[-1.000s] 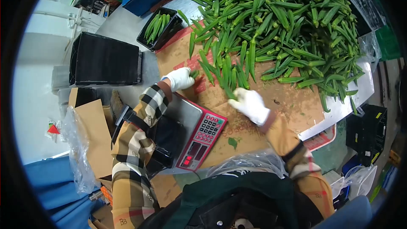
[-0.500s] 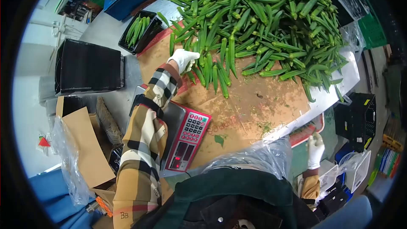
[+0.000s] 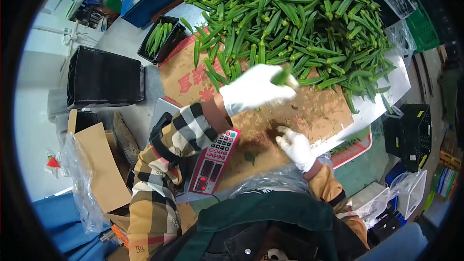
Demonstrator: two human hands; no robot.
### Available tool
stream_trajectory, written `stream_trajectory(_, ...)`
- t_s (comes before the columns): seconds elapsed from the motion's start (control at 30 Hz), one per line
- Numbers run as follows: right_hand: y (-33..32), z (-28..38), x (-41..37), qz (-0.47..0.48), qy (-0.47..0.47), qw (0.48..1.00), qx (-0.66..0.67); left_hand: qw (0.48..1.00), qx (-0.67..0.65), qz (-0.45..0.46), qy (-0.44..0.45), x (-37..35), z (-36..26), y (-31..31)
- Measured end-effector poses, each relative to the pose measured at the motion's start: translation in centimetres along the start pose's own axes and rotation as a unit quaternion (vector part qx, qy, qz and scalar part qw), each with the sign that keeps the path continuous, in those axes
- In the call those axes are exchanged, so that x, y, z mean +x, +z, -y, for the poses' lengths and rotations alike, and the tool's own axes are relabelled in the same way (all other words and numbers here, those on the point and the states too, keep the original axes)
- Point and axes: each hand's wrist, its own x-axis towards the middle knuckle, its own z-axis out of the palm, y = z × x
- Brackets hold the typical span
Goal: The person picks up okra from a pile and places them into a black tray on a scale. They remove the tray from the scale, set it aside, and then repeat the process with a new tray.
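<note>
My left hand (image 3: 258,89), in a white glove, is raised over the cardboard sheet (image 3: 316,111) with its fingers wrapped round an okra pod (image 3: 282,75). The pod is smeared by motion, its green end showing past the fingers. Lower and to the right, my right hand (image 3: 296,149), also gloved in white, hovers near the front of the cardboard. Its fingers are loosely bent and apart, and nothing shows between them. Beyond both hands lies a large heap of okra (image 3: 290,24). Beneath my left forearm sits a red-rimmed digital scale (image 3: 212,166), partly covered by the sleeve.
A black tray (image 3: 174,34) with several okra pods stands at the back left, beside a large black crate (image 3: 104,78). An opened cardboard box (image 3: 99,164) is at the left. To the right are a red-rimmed tray (image 3: 360,150) and another black crate (image 3: 411,135).
My left hand has moved right from the edge of the heap, carrying an okra pod. My right hand has come in from the right side to above the cardboard.
</note>
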Motion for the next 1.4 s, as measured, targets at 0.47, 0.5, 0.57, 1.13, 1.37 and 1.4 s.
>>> stream_trajectory(0.47,0.0,4.5,21.9,-0.142,0.010,0.990,-0.005,0.902,0.203,-0.358,-0.134,8.7,16.9,-13.7)
stream_trajectory(0.5,0.3,4.7,22.7,-0.140,0.012,0.988,-0.063,0.906,0.193,-0.350,-0.139,8.8,17.2,-13.7)
stream_trajectory(0.57,0.7,4.4,23.4,-0.144,0.007,0.984,-0.106,0.924,0.115,-0.325,-0.167,8.5,17.8,-13.8)
stream_trajectory(1.13,1.2,5.2,19.2,-0.043,0.035,0.998,-0.009,0.841,0.326,-0.424,-0.082,10.5,16.7,-11.1)
stream_trajectory(1.37,3.2,2.5,19.0,0.002,0.043,0.999,0.013,0.946,-0.082,-0.298,-0.104,5.0,10.8,-11.8)
stream_trajectory(1.4,2.2,1.9,18.7,0.022,0.051,0.995,0.085,0.944,-0.126,-0.281,-0.117,3.1,9.1,-12.5)
